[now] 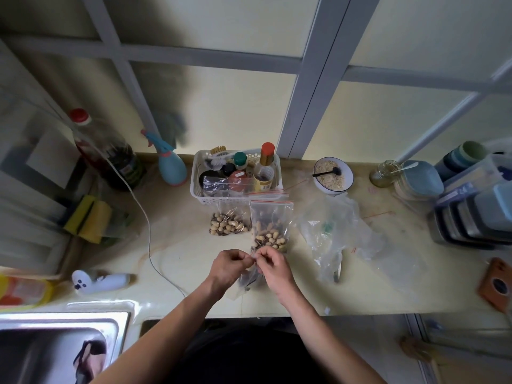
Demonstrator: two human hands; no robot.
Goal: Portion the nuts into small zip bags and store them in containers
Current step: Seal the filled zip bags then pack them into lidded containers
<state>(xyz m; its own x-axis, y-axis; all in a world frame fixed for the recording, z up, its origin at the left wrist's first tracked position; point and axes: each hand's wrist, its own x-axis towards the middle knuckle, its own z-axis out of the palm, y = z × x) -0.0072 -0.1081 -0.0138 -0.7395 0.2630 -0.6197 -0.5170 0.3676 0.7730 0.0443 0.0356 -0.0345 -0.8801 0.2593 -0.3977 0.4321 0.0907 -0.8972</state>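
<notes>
Clear plastic: head view, you hold a small zip bag (pixel 250 278) between both hands at the counter's near edge. Left hand (pixel 228 266) and right hand (pixel 273 266) each pinch its top edge, fingertips nearly touching, probably to press the zip closed or pull it open; which one cannot be told. Bag contents are dark and mostly hidden under your hands.

Just beyond the grip lies a filled bag of nuts (pixel 270 225), red zip strip away from you. Left of it, a second filled bag (pixel 229 223) rests against the white basket (pixel 199 187). Both appear parked clear of the work spot.

Far right of the grip sit stacked containers (pixel 471 214), likely the storage destination. An empty crumpled plastic bag (pixel 332 231) lies between.
</notes>
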